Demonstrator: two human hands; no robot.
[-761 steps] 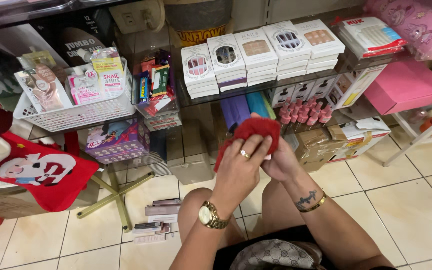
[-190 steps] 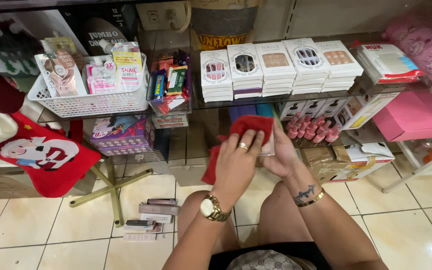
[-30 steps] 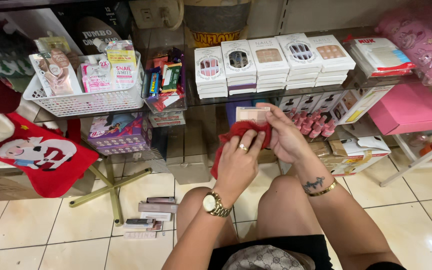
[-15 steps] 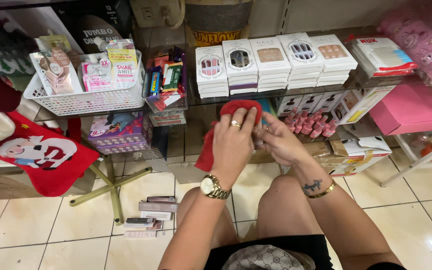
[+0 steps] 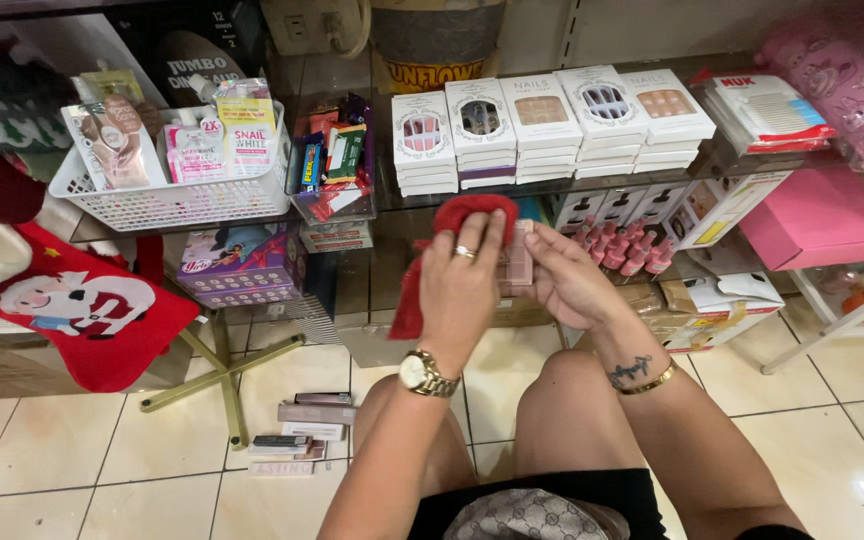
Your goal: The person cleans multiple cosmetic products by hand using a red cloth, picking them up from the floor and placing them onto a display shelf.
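Fuzzy red cloth [image 5: 457, 215], glossy floor tiles [image 5: 82, 460]

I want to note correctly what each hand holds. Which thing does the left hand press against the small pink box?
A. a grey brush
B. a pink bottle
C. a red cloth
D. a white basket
C: the left hand grips a red cloth bunched under its fingers and held against the small pink box, which the right hand holds from the other side.

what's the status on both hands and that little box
Left hand shut on red cloth, pressing it to small pink box. Right hand shut on small pink box. Nothing between hands and shelf.
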